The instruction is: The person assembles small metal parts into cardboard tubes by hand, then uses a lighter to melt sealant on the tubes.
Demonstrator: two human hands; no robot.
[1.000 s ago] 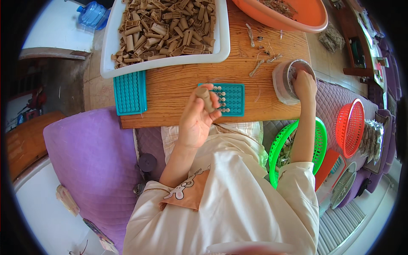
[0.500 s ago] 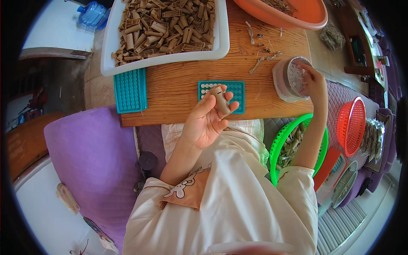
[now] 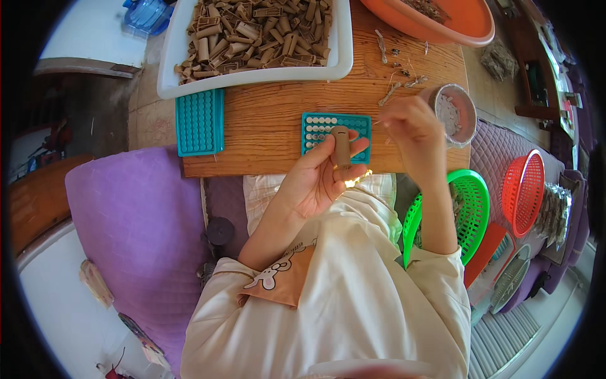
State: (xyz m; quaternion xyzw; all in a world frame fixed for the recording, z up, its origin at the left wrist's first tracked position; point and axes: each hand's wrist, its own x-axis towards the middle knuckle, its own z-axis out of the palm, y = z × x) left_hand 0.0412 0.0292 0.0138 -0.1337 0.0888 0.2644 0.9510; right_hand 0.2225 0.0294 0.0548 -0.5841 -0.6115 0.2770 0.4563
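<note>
My left hand (image 3: 317, 174) holds a brown cylindrical plastic casing (image 3: 342, 148) upright between thumb and fingers, with a short dark slot near its top. Behind it on the table lies a teal tray (image 3: 360, 120) with rows of round hollows; white round pieces (image 3: 320, 120) fill part of its left side. My right hand (image 3: 413, 129) is in the air between this tray and a round tub (image 3: 465, 140) holding small whitish pieces (image 3: 447, 115). Its fingertips are pinched together and blurred; what they hold, if anything, I cannot make out.
A white bin (image 3: 252, 79) heaped with brown casings stands at the back left, beside a second teal tray (image 3: 200, 123). An orange basin (image 3: 435, 31) sits at the back right, near clear twisted scraps (image 3: 386, 95). Right of my lap are green (image 3: 473, 215) and red (image 3: 524, 192) baskets.
My right hand has come out of the round tub and moved left toward the teal tray. The casing in my left hand has turned more upright. The whole view has shifted slightly.
</note>
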